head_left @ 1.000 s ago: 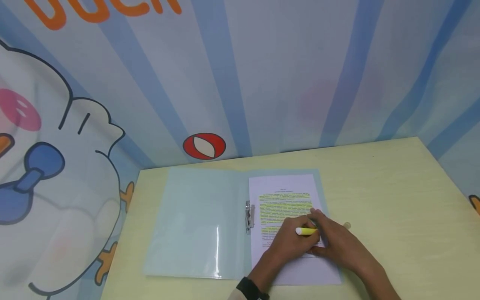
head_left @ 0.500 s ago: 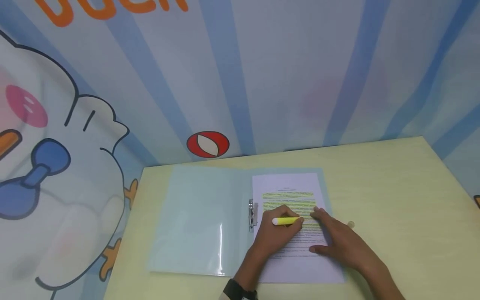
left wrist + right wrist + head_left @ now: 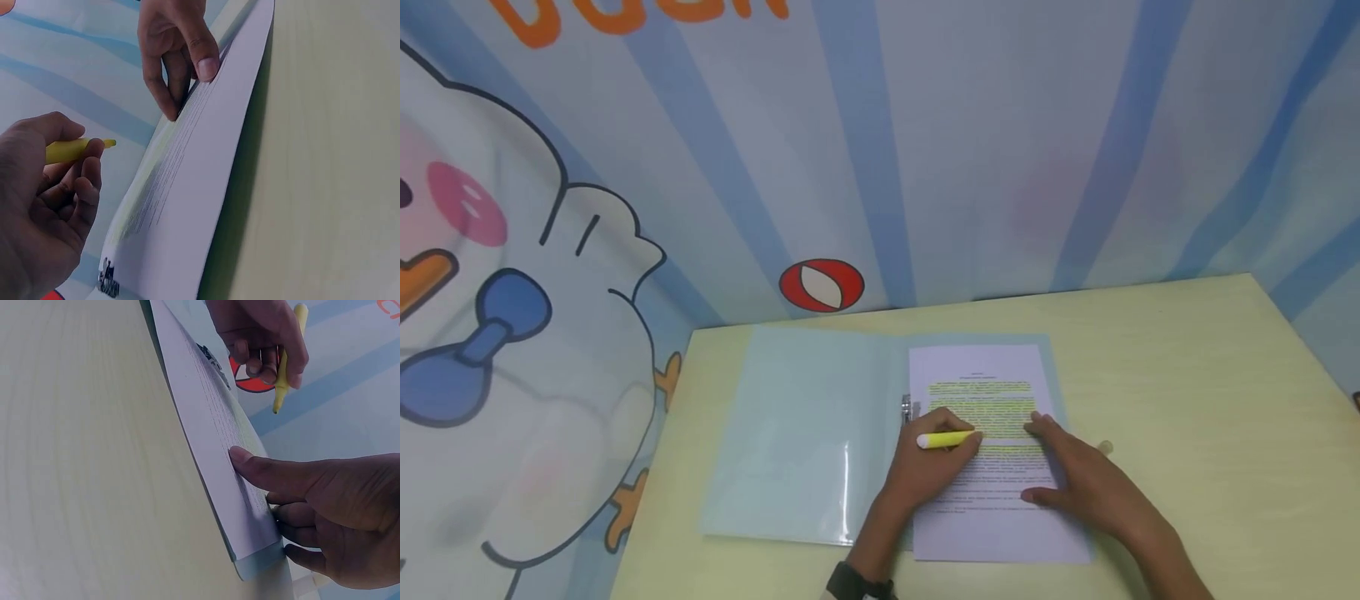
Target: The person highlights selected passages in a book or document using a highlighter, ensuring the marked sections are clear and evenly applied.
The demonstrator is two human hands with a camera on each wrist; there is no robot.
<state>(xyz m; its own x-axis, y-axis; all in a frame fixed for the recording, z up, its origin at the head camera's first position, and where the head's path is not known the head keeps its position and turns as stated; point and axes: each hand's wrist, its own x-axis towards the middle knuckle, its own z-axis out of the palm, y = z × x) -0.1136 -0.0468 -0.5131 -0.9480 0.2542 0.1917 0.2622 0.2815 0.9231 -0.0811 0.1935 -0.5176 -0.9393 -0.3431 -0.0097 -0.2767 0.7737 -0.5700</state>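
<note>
My left hand (image 3: 928, 465) pinches a yellow highlighter (image 3: 945, 440) between thumb and fingers, over the left part of a printed sheet (image 3: 1000, 533). Several lines of the text are marked yellow. In the left wrist view the highlighter's tip (image 3: 110, 143) is uncapped and appears raised off the page. My right hand (image 3: 1086, 479) rests at the sheet's right edge, thumb and fingers spread on the paper. Under the sheet lies an open light-blue folder (image 3: 797, 433). Its metal clip (image 3: 906, 407) is partly hidden behind my left hand.
The folder lies on a pale wooden table (image 3: 1210, 400). A cartoon-printed, blue-striped backdrop (image 3: 970, 150) rises behind the table's back edge. A small round spot (image 3: 1105, 447) shows on the table beside my right hand.
My left hand has moved left across the page with the highlighter, away from my right hand, uncovering more yellow-marked text. My right hand stays at the page's edge. The head view has shifted slightly.
</note>
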